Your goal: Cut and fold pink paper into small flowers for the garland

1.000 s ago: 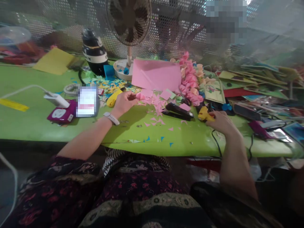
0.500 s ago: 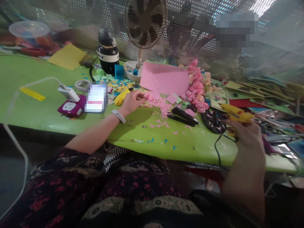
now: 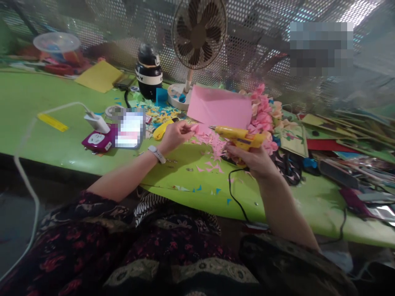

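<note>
Between the fingertips of my left hand (image 3: 173,137) is a small piece of pink paper (image 3: 195,129), pinched above the scraps. My right hand (image 3: 253,159) is wrapped round the handle of a yellow glue gun (image 3: 242,136). The gun's metal nozzle points left, a short way from the pink piece. Its black cord (image 3: 233,193) runs down over the table's front edge. Pink paper scraps (image 3: 212,144) lie under and between my hands. Behind them is a large pink sheet (image 3: 219,106). A yellow-handled tool (image 3: 162,130) lies beside my left hand, partly covered by it.
A fan (image 3: 198,35) and a black bottle (image 3: 149,76) stand at the back. Pink paper flowers (image 3: 261,109) are heaped behind my right hand. A phone (image 3: 129,128) and a purple power socket (image 3: 98,139) lie at left. Stacked papers (image 3: 333,144) crowd the right side.
My right hand has brought the glue gun leftward from the right side, towards my left hand. The cord has shifted left with it. My left hand still pinches the pink paper.
</note>
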The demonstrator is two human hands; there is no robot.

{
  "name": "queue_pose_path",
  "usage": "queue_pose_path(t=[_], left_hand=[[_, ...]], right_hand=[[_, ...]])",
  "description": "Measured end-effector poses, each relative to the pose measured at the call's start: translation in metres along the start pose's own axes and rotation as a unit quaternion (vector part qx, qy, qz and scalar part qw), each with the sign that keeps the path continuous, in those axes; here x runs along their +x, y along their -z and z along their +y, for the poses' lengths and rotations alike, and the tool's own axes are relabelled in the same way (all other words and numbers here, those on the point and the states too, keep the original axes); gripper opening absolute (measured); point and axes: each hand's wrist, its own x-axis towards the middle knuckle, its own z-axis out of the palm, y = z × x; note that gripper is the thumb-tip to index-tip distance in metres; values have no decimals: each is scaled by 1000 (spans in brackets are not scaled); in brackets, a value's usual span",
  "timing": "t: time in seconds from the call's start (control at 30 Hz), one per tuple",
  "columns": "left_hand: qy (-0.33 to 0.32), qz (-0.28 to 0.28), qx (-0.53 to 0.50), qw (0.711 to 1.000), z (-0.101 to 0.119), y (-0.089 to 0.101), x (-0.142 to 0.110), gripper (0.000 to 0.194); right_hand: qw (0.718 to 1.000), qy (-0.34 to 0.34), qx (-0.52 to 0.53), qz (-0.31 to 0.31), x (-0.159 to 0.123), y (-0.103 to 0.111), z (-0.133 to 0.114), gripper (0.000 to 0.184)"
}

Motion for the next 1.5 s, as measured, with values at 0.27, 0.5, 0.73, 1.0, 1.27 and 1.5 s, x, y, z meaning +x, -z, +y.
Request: queue_pose_path(t=[0.27, 0.5, 0.73, 1.0, 1.27, 1.5], left_hand=[[53, -32, -64, 996, -2, -2, 1, 22], [57, -63, -140, 986, 4, -3, -3, 29], [31, -68, -138, 988, 6, -3, -4, 39], [18, -70, -133, 989, 7, -4, -7, 40], [19, -70, -132, 989, 10, -4, -8, 41], [33, -67, -120, 990, 12, -5, -8, 41]], right_hand=[[998, 67, 1, -20, 11, -29, 21, 34], [997, 75, -7, -25, 10, -29, 29, 34], [997, 73, -2, -16, 11, -28, 34, 37], [997, 72, 4, -9, 12, -29, 35, 37], [997, 73, -17, -6, 10, -28, 35, 36], [997, 67, -48, -5, 8, -28, 32, 33]])
